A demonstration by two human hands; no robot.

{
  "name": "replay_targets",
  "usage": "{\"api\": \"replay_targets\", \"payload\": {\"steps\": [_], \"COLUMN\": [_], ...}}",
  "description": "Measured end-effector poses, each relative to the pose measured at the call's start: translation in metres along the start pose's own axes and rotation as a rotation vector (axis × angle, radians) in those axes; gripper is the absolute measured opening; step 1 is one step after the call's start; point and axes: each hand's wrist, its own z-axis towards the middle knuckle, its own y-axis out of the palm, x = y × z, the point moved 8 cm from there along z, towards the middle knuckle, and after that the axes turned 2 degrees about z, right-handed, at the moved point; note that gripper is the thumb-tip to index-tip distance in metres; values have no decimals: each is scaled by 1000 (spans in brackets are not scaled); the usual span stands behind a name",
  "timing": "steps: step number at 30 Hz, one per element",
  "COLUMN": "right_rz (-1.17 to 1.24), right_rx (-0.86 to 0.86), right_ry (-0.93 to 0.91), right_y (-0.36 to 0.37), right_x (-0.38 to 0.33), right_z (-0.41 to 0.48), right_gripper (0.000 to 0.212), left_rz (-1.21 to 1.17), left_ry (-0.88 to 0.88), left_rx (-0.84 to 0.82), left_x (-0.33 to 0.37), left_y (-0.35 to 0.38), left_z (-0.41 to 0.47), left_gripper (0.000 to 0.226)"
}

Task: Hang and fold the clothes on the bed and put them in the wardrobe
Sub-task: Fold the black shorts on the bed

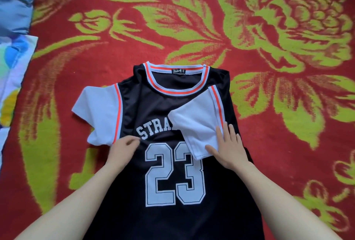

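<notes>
Forearms are reaching in from the bottom edge. Left hand (124, 144) is pinching the jersey (163, 105) beside its lettering. Right hand (227, 146) is lying flat, fingers spread, pressing the folded-in white sleeve (197, 124). Jersey is lying face up on the red floral blanket (192, 28). Sleeve is covering the lettering's end, and the hem is running out of frame.

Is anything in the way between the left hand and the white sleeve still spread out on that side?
Nothing visible. The left hand touches the jersey right beside the spread sleeve, with only jersey fabric between.
</notes>
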Motion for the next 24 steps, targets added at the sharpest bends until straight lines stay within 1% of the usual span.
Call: {"api": "replay_targets", "payload": {"steps": [1,2,3,4,5,6,7,8,9,10,12,13,14,15,16,17,18,19,20,21,22,24], "right_rz": [5,2,3,10,14,16,19,19,15,13,11,13,15,17,18,19,20,18,14,11,11,7], "right_rx": [-16,-32,-47,-62,-80,-98,-115,-132,-150,-163,-176,-181,-188,-192,-196,-197,-196,-194,-191,-189,-188,-185], "right_ry": [4,5,11,15,18,16,13,10,7,9,13,14,15,14,16,17,20,21,20,18,18,18], "right_y": [2,4,3,2,1,0,-1,-2,-2,-3,-4,-4,-4,-5,-4,-4,-4,-4,-4,-3,-3,-3], "right_x": [0,-1,0,0,-1,-1,-2,-2,-3,-3,-3,-3,-3,-4,-3,-4,-3,-3,-3,-3,-4,-4], "right_z": [1,3,3,4,5,5,6,6,6,5,4,3,3,3,3,3,3,3,3,3,3,2], "right_gripper": [81,82,83,84,84,85,85,86,86,86,86,86,86,86,86,86,86,86,86,86,86,86], "left_rz": [-17,-9,-3,-26,-103,-255,-473,-712,-916,-1051,-1180,-1220,-1278,-1296,-1238,-1134,-1026,-901,-748,-568,-340,110], "left_ry": [-74,-172,-273,-382,-483,-559,-604,-631,-666,-713,-846,-907,-938,-922,-846,-736,-586,-395,-190,38,246,688], "left_rx": [235,433,569,631,638,618,580,527,446,361,274,238,231,263,342,481,724,914,1014,1021,995,847], "left_x": [-9,-21,-32,-46,-57,-65,-69,-67,-61,-55,-52,-53,-54,-58,-59,-60,-60,-48,-31,-7,23,83], "left_y": [-23,-46,-61,-70,-73,-72,-66,-59,-53,-49,-45,-44,-44,-49,-59,-75,-99,-123,-140,-147,-145,-107], "left_z": [-4,-10,-14,-16,-15,-11,-7,-2,3,8,10,9,9,12,13,13,8,-1,-10,-15,-22,-46], "left_gripper": [17,20,26,34,43,51,55,52,43,31,10,4,11,18,23,22,12,12,35,50,56,52]}}
